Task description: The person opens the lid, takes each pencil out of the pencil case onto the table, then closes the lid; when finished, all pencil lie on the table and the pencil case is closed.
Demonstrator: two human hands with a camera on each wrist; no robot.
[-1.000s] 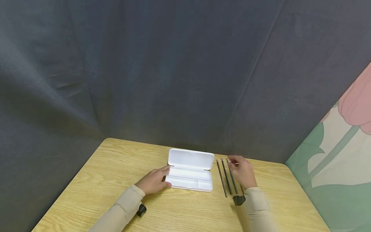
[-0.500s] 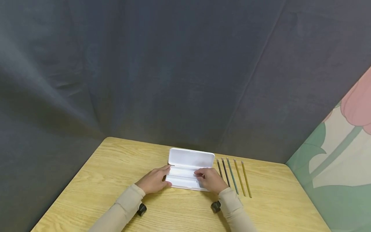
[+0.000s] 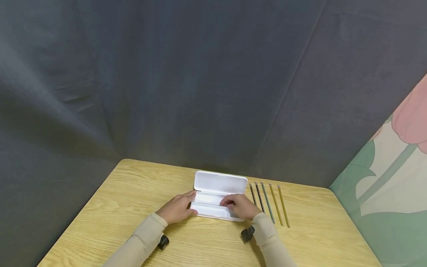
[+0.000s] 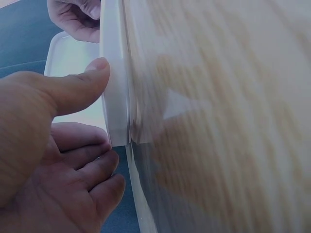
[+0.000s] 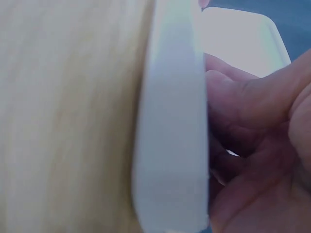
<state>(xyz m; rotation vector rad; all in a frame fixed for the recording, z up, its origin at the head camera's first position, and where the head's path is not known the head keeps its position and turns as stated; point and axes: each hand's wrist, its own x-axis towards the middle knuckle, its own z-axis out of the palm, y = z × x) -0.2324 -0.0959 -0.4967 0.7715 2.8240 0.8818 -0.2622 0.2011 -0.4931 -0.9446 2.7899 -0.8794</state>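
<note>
A white pencil case (image 3: 210, 211) lies on the table with its lid raised at the back. Its tray is split lengthwise by a low divider. My left hand (image 3: 176, 207) holds the case's left end, thumb at the front edge and fingers farther back; the left wrist view shows the thumb (image 4: 82, 87) against the side wall. My right hand (image 3: 241, 207) reaches over the right end into the tray, fingers bent down. In the right wrist view the case wall (image 5: 172, 121) hides the fingertips, so whether they pinch anything cannot be seen.
Several pencils lie side by side right of the case: dark ones (image 3: 260, 196) nearest it, then a teal pencil (image 3: 268, 203) and two yellow pencils (image 3: 284, 205). A dark curtain (image 3: 200, 92) hangs behind the wooden table (image 3: 200, 244).
My right hand has left the pencils, moved left to the case and reached into its tray, its fingers shifting slightly since half a second ago. My left hand stays on the case.
</note>
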